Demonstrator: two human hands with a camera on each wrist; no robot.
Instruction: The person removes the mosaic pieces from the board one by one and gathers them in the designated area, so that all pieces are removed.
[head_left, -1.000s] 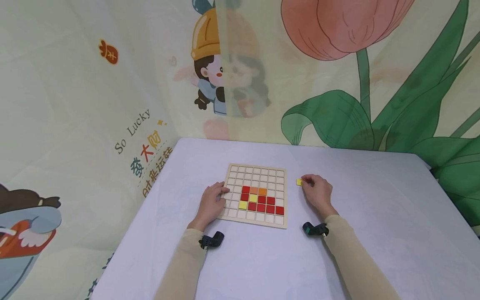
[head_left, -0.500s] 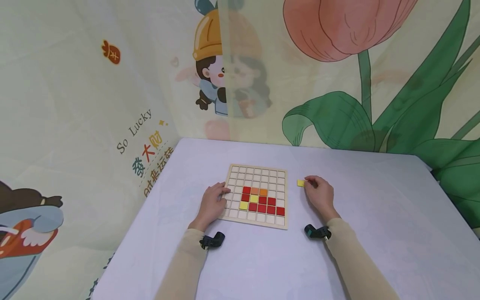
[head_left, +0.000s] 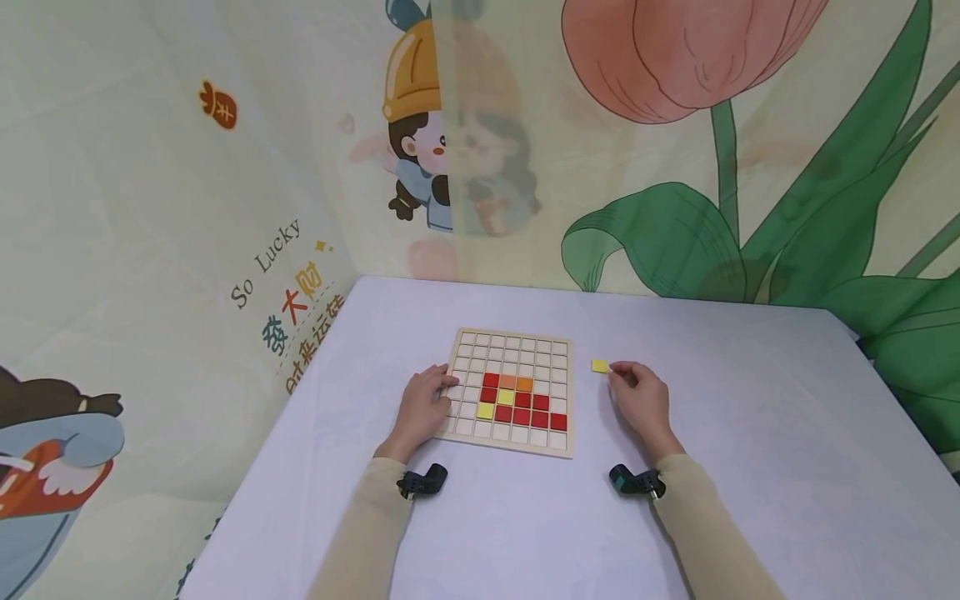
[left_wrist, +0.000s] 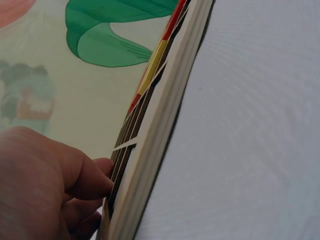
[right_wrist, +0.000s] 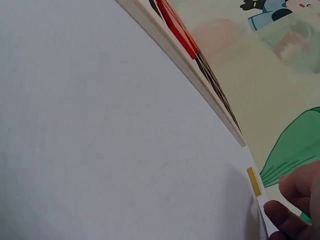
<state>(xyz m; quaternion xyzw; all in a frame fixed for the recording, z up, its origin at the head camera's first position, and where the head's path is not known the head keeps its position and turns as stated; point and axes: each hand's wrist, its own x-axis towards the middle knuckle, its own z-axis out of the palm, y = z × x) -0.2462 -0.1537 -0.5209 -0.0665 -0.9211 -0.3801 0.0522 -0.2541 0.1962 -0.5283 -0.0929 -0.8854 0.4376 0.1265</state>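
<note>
A wooden grid board [head_left: 512,447] lies on the white table, with red tiles [head_left: 531,417], two orange tiles [head_left: 516,383] and two yellow tiles [head_left: 486,410] in its cells. My left hand [head_left: 438,392] rests on the board's left edge, fingers bent onto the cells; the left wrist view shows the left hand [left_wrist: 50,185] against the board's rim [left_wrist: 160,135]. A loose yellow tile [head_left: 599,366] lies on the table right of the board. My right hand [head_left: 626,379] sits just right of it, fingers loosely curled, holding nothing. In the right wrist view a small gap separates the yellow tile [right_wrist: 254,181] from the right hand [right_wrist: 295,205].
The white table [head_left: 750,433] is backed by printed fabric walls at the rear and left. Small black cameras sit on both wrists [head_left: 423,482]. The board's side [right_wrist: 185,65] crosses the right wrist view.
My right hand has let go of the loose yellow tile and drawn back slightly toward me. The tile stays on the table. The left hand has not moved.
</note>
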